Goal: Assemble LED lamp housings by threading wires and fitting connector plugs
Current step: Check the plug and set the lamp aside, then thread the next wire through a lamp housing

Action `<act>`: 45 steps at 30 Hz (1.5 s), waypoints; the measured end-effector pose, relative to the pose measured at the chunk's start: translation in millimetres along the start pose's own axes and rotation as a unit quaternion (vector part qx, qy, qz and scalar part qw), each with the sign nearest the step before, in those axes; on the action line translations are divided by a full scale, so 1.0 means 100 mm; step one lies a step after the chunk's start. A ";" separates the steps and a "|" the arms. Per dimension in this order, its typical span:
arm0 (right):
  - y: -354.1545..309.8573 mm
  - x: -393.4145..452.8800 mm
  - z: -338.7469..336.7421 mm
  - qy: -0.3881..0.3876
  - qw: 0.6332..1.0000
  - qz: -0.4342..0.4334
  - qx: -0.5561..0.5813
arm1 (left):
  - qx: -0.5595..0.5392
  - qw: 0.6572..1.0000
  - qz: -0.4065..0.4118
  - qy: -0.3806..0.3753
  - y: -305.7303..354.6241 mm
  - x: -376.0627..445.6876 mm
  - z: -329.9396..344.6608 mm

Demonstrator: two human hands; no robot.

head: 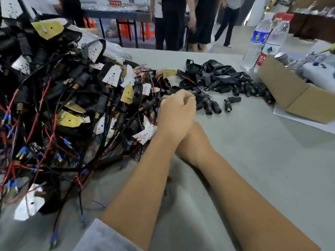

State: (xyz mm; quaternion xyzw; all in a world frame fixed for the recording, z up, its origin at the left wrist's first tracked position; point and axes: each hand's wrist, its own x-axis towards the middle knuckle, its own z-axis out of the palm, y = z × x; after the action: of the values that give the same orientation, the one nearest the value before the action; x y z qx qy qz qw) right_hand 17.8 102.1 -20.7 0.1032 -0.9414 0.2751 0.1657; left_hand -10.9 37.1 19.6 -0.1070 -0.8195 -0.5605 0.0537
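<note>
At the near edge of a big heap of wired lamp parts [72,109], where the black plugs [210,105] begin, the two hands meet. The left hand [176,115] lies on top, back to the camera, knuckles bent and fingers [188,99] curled down and inward. What they pinch, if anything, is hidden under the hand, so I cannot tell. The right hand [189,142] is almost wholly covered by the left; only its wrist and a strip of its back show, and whether its fingers are spread or pressed together cannot be told. The two forearms cross just below the hands, the left one over the right.

The heap fills the left side of the grey table [253,160]: black housings, red and black wires with blue ends, and small white and yellow boards tangled together. Just beyond the hands, loose black plugs lie scattered on the table, some with brass tips showing. Farther back and to the right sits a pile of black housing shells [217,73].

At the right edge stands an open cardboard box [293,98] on a white sheet. Behind it are two clear water bottles [262,38] with red caps. At the far side of the table several people stand, seen only from the waist down, near orange stools [146,31].
</note>
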 end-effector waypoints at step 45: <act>-0.28 0.12 0.17 -0.015 0.994 0.032 0.105 | -0.247 0.956 0.087 0.132 0.04 0.03 -0.21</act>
State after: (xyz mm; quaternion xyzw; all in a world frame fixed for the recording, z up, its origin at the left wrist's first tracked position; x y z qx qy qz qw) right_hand 10.4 67.9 -16.2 0.0939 -0.9125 0.3760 0.1310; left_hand -13.1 19.0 31.6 -0.1133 -0.6289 -0.7474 0.1816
